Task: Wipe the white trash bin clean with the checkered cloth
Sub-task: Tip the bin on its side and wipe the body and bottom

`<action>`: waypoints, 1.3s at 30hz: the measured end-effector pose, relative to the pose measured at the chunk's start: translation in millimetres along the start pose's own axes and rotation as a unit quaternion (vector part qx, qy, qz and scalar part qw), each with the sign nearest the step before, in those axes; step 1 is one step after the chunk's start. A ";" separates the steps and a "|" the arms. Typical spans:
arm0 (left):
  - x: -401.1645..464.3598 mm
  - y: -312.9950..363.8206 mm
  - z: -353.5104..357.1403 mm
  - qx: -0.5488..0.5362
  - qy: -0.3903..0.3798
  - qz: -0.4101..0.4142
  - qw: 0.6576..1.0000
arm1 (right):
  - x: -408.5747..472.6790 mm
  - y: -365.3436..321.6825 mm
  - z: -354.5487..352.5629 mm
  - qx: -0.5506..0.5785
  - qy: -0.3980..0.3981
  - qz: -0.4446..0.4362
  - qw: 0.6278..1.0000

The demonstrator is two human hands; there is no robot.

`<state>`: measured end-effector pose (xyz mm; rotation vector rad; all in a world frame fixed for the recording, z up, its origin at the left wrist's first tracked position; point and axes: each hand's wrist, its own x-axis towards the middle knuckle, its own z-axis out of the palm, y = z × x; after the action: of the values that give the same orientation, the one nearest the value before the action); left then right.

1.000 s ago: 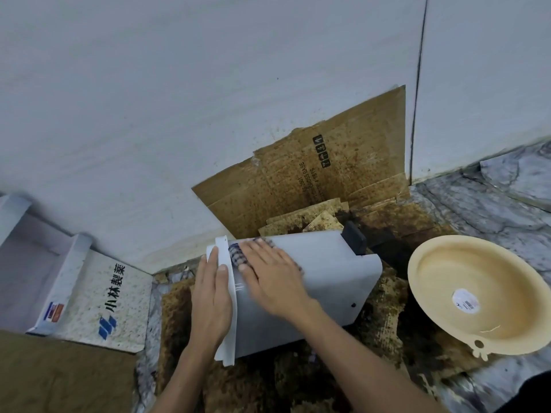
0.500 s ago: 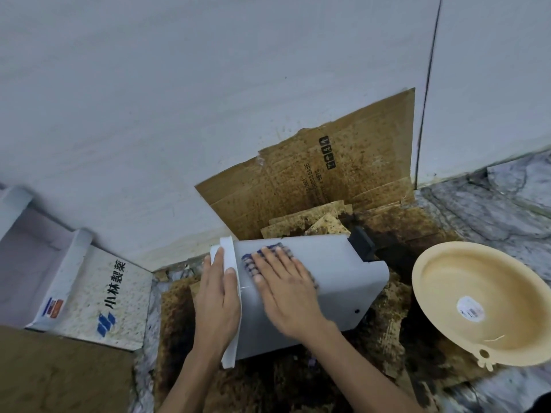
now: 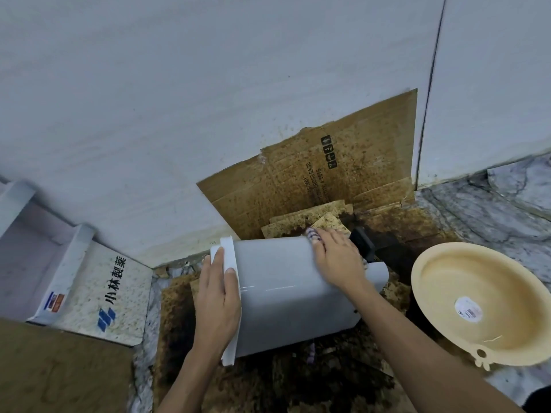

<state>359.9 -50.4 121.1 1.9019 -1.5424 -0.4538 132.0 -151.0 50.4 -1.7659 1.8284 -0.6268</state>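
Note:
The white trash bin [image 3: 286, 296] lies on its side on stained cardboard, its rim to the left and its black pedal [image 3: 362, 243] to the right. My left hand [image 3: 217, 299] rests flat over the rim, fingers straight, steadying the bin. My right hand [image 3: 338, 260] presses the checkered cloth [image 3: 311, 235] flat against the bin's upper side near the pedal end. Only a small purple-checked edge of the cloth shows by my fingertips; the hand covers the remainder.
A beige plastic basin [image 3: 480, 305] sits on the marble floor at the right. Stained cardboard [image 3: 313, 180] leans on the white wall behind the bin. A white printed box [image 3: 98, 293] lies at the left, brown cardboard [image 3: 59, 374] at the lower left.
My right hand has slid the cloth along the bin from near the rim to the pedal end on the right. My left hand stays on the rim.

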 end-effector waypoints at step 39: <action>15.8 17.3 -4.3 -0.007 0.024 -0.109 0.994 | -89.9 19.7 18.0 0.144 0.126 0.005 0.982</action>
<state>353.8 -66.3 137.7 2.0658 -1.3033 -0.5082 130.3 -59.8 28.3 -1.5402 1.7964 -1.0942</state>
